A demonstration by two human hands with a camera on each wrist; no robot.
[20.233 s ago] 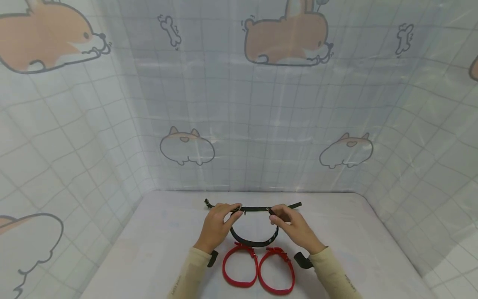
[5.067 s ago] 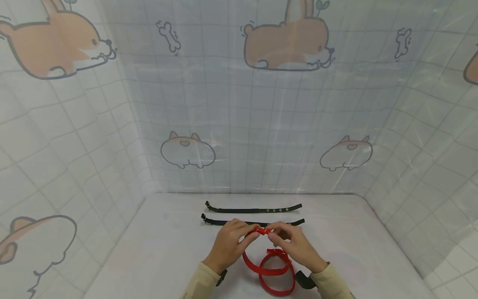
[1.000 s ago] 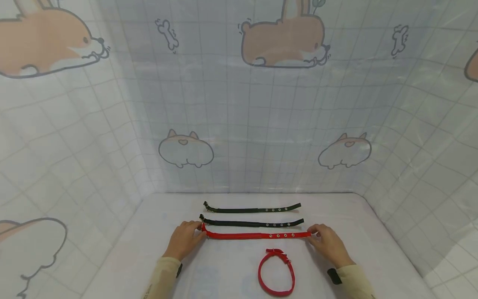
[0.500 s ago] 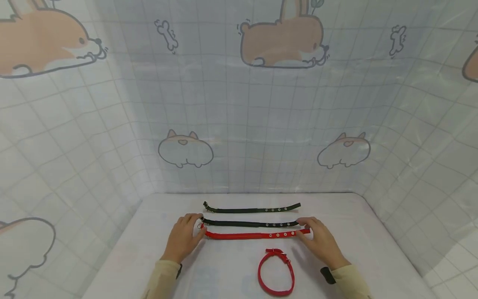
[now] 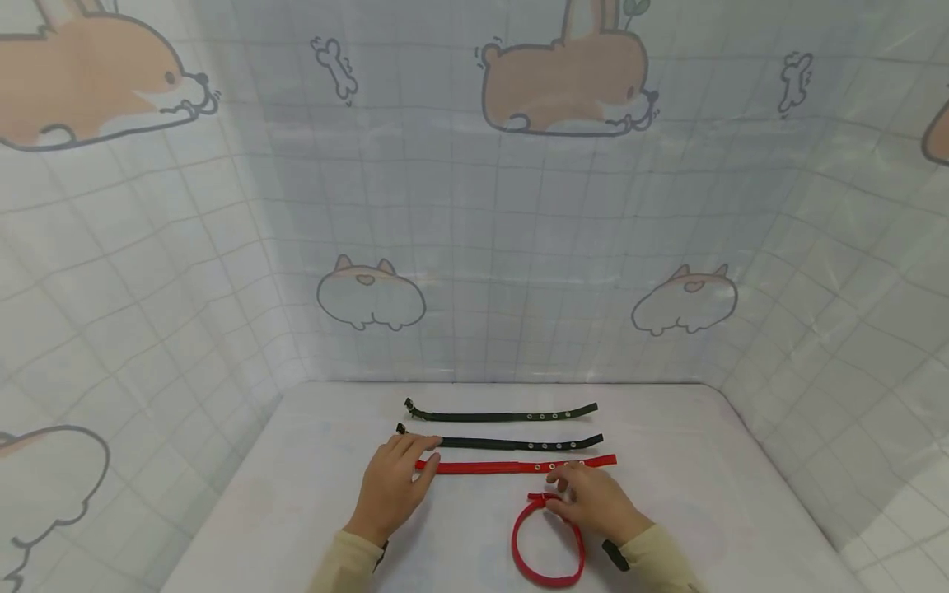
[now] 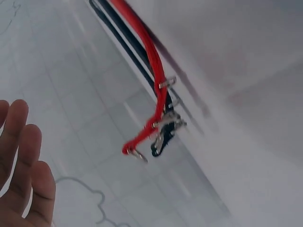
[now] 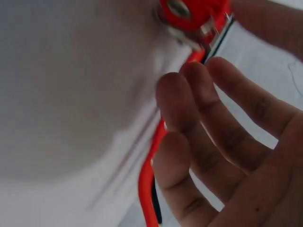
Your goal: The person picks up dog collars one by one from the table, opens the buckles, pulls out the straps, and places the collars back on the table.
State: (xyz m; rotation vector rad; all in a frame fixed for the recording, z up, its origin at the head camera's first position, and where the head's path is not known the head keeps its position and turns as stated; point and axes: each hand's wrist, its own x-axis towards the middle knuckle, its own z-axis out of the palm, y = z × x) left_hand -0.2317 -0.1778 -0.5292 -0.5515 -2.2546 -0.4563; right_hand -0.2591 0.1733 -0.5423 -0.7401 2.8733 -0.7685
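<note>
In the head view a looped, buckled red collar [image 5: 549, 581] lies on the table. My right hand [image 5: 596, 498] is over its buckle end, fingers loosely bent. The right wrist view has this buckle [image 7: 206, 26] between thumb and fingers, with no clear grip on it. My left hand [image 5: 391, 487] hovers with fingers spread over the left end of an unbuckled red collar [image 5: 482, 468], hiding its buckle. Its buckle and ring appear apart from the left fingers [image 6: 29, 156] in the left wrist view.
Behind the straight red collar, a black collar [image 5: 482, 444] and a dark green one [image 5: 474, 417] lie stretched out parallel, buckles left, eyelets right. A white table [image 5: 334, 412] carries everything, with a dog-print curtain [image 5: 474, 206] rising behind and at both sides.
Half a second ago both hands were at the ends of the black and straight red collars. The left has shifted slightly right; the right has moved left and nearer to the looped collar.
</note>
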